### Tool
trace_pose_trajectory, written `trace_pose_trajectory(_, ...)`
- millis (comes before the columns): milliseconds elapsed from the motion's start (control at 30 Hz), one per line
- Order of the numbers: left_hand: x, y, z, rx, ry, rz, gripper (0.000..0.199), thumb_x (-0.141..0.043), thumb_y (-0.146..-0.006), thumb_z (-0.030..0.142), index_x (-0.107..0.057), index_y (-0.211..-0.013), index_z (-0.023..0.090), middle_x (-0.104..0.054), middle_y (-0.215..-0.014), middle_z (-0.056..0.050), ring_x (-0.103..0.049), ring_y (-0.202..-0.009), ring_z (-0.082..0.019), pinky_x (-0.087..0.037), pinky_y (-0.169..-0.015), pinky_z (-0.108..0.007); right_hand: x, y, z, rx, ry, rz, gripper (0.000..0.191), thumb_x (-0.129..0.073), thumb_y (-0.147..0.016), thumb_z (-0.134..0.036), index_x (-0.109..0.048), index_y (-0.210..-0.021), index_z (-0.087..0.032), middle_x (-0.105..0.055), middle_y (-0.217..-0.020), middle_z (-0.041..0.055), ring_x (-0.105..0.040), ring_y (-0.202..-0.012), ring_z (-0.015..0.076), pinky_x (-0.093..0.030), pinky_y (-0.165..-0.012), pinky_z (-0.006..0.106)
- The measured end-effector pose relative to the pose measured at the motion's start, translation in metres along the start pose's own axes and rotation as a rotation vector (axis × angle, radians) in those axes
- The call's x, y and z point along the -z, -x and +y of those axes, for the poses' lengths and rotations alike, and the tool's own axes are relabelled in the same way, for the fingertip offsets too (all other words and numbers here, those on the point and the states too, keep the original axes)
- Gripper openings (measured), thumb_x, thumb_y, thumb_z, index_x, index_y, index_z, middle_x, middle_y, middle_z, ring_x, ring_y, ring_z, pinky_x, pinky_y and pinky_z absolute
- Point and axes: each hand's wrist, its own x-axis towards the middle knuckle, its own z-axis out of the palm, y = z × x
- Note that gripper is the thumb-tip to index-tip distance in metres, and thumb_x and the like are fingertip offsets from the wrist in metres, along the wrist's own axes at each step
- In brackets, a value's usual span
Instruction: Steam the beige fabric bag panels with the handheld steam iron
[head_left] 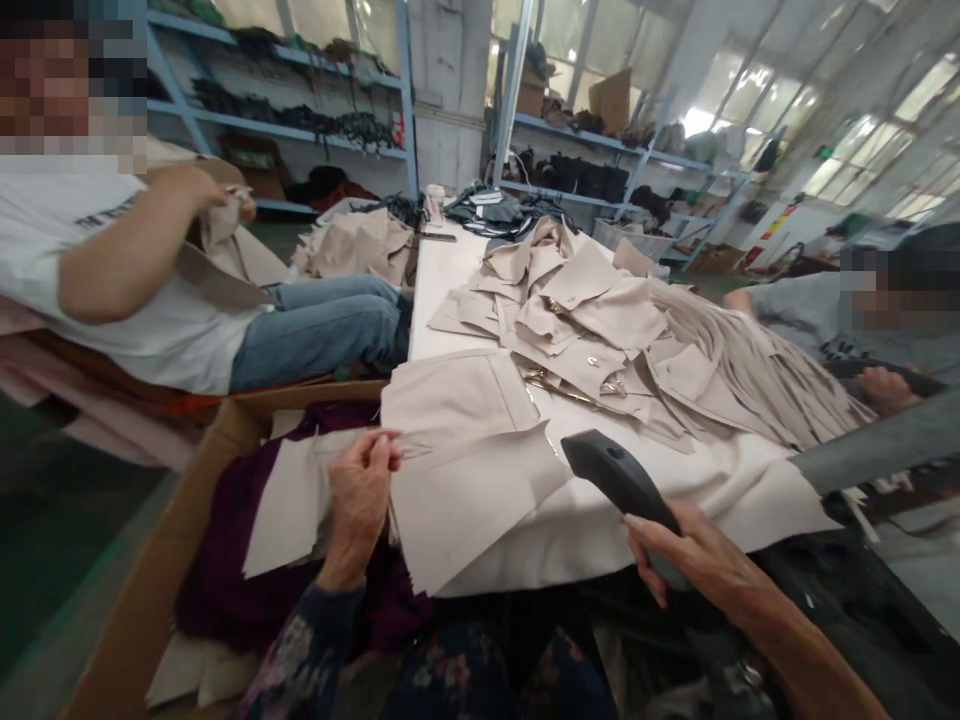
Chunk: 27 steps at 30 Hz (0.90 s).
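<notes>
My left hand (364, 500) is closed in a pinch at the left edge of a beige fabric piece (457, 405). Thin loose threads (417, 447) run from its fingertips toward the cloth. My right hand (694, 560) grips a black handheld tool (619, 475) shaped like a hair clipper, its wide head pointing left above the table edge. Another beige panel (480, 500) lies below the first and hangs slightly over the front edge. Beside my left wrist, more beige pieces (289, 505) rest over a carton.
A heap of beige cut pieces (577, 310) with metal fittings covers much of the white table (439, 265). The cardboard box (150, 560) at left holds purple cloth (225, 555). One person (165, 260) sits at left handling fabric; another (810, 310) is at right, behind a grey bar (885, 440).
</notes>
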Motion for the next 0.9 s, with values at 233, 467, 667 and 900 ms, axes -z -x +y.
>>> trace_pose_trajectory(233,0.038,0.079,-0.025,0.425,0.261,0.014,0.029,-0.065,-0.068,0.042,-0.062,-0.077,0.015,-0.056,-0.057,0.004,-0.052,-0.049,-0.010,-0.047,-0.048,-0.021,-0.036,0.006,0.004,-0.027,0.042,-0.196,0.030,-0.051,-0.086,-0.044,-0.047,-0.072,-0.017,-0.051,-0.050,-0.0032,-0.049,-0.040,0.0103,-0.041,-0.041,0.020)
trace_pose_trajectory(467,0.034,0.117,-0.008,0.625,0.406,-0.172,0.039,-0.074,-0.063,0.049,-0.066,-0.069,0.011,-0.065,-0.059,-0.002,-0.060,-0.053,-0.014,-0.051,-0.049,-0.023,-0.076,0.030,-0.018,-0.017,0.232,-0.343,0.022,-0.055,-0.085,-0.036,-0.055,-0.093,-0.016,-0.056,-0.065,-0.0016,-0.052,-0.056,0.0117,-0.038,-0.048,0.019)
trace_pose_trajectory(667,0.016,0.131,0.003,0.566,0.744,-0.294,0.031,-0.076,-0.066,0.032,-0.074,-0.090,0.012,-0.075,-0.086,-0.008,-0.067,-0.080,-0.020,-0.055,-0.074,-0.029,-0.100,0.025,-0.022,-0.021,0.231,-0.397,0.025,-0.055,-0.084,-0.035,-0.054,-0.099,-0.015,-0.054,-0.062,-0.0032,-0.052,-0.052,0.0110,-0.038,-0.045,0.018)
trace_pose_trajectory(900,0.010,0.139,-0.021,0.470,0.730,-0.305,0.031,-0.072,-0.072,0.029,-0.074,-0.099,0.014,-0.075,-0.084,-0.007,-0.069,-0.079,-0.021,-0.055,-0.077,-0.033,-0.094,0.010,-0.021,0.077,0.173,-0.296,0.016,-0.051,-0.087,-0.032,-0.049,-0.081,-0.017,-0.053,-0.053,-0.0044,-0.050,-0.043,0.0093,-0.040,-0.041,0.018)
